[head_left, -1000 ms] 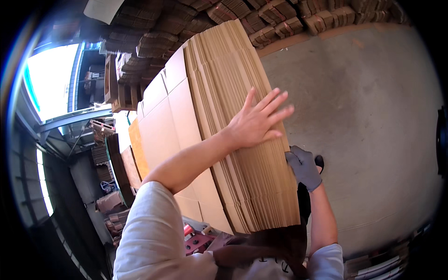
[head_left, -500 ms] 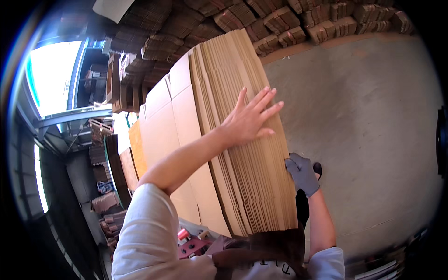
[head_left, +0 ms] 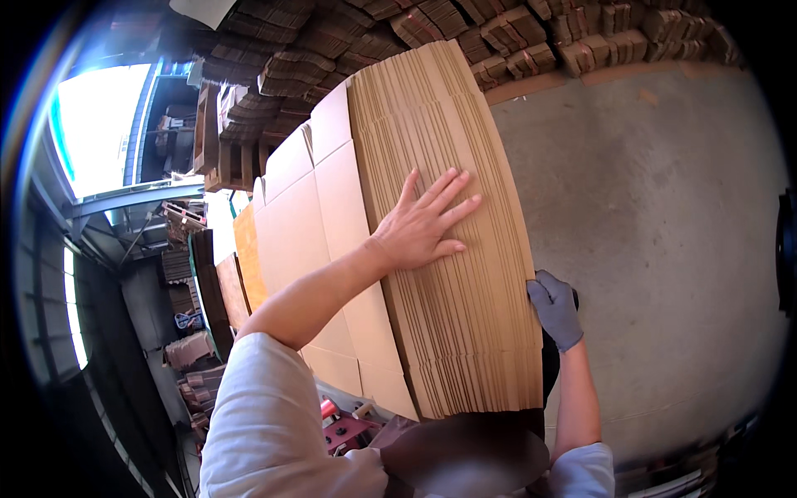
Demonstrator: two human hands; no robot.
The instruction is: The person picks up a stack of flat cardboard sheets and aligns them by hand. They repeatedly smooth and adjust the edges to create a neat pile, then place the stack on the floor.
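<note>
A big stack of flattened cardboard boxes (head_left: pixel 473 332) lies in front of me, its sheets overlapping like a fan with many edges showing. On its left side the broad face of one flat box (head_left: pixel 290 220), creased and slotted, is visible. My bare left hand (head_left: pixel 426 222) rests flat across the sheet edges, fingers spread. At the stack's right edge, my right hand (head_left: pixel 556 310) in a grey glove has its fingers curled round the outermost sheets. The fingertips under that edge are hidden.
Bundled cardboard (head_left: pixel 515 33) is piled along the far side. Wooden pallets (head_left: pixel 226 158) stand at the far left, near a bright opening (head_left: pixel 100 124). A red machine part (head_left: pixel 347 432) shows close to my body. Grey concrete floor (head_left: pixel 639 249) stretches out on the right.
The cardboard stack has shifted and spread toward the right, and my gloved right hand has moved right with its edge. My left hand has slid slightly left and nearer across the sheets.
</note>
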